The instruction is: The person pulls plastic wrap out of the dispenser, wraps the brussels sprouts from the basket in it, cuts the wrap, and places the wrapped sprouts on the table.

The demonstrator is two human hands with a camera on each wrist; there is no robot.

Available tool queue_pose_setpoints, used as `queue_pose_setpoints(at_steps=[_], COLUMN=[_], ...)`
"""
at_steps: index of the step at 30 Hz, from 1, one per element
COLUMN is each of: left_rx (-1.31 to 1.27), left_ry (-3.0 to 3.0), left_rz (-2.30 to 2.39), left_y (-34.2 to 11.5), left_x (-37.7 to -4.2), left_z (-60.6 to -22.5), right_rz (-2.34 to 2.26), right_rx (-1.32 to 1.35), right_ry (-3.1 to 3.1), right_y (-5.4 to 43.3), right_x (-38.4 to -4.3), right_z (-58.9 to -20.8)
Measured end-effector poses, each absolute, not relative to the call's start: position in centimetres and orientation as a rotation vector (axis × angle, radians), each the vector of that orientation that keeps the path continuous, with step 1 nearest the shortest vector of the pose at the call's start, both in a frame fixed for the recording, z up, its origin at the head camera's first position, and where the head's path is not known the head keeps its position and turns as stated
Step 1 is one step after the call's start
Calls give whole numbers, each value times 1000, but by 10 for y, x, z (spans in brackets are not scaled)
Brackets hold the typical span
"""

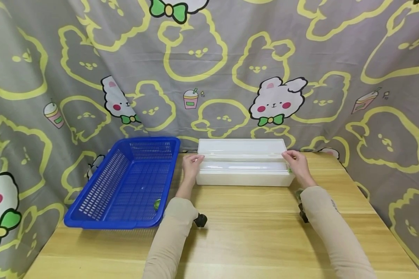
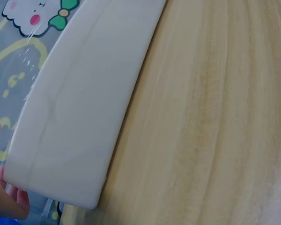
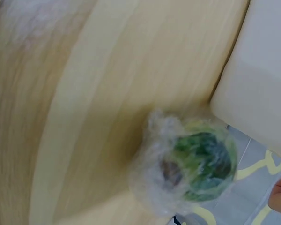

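The white box (image 1: 244, 179) lies on the table (image 1: 251, 236) with its lid (image 1: 241, 146) raised at the back. At its left end, the left hand (image 1: 191, 167) pinches clear film (image 1: 244, 159) between thumb and fingers; at its right end, the right hand (image 1: 298, 166) pinches the film too, which spans the box. Beside its right end sits a film-wrapped green vegetable (image 3: 203, 164); to its left stands a blue basket (image 1: 125, 224).

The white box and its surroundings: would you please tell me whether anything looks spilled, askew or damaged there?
Nothing stands out: the white box sits upright with its lid raised, the blue basket stands to its left, and the wrapped green bundle lies near the box's right end.
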State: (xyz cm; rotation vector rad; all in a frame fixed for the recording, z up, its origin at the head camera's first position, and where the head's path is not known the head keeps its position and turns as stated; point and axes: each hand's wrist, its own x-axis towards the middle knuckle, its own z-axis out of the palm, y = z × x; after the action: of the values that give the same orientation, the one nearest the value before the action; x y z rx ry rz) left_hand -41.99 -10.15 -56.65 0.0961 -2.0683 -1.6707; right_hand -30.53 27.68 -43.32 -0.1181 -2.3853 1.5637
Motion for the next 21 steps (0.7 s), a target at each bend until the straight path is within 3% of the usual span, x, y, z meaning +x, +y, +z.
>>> queue_pose_setpoints(at_steps=[10,15,21], left_rx=[119,176,146], left_ry=[-2101,-2133,-2060], left_rz=[-1637,-1626,-1719], left_y=[-119,-110,-90], left_x=[-482,-459,-390], left_z=[-626,-593,-511], right_rz=[1625,1600,1547], right_rx=[-206,-192,-135], right_ry=[-2319,-2321,-2341], right_y=[275,274,276], right_x=[-306,-304,-300], right_z=[-427,-424,-421])
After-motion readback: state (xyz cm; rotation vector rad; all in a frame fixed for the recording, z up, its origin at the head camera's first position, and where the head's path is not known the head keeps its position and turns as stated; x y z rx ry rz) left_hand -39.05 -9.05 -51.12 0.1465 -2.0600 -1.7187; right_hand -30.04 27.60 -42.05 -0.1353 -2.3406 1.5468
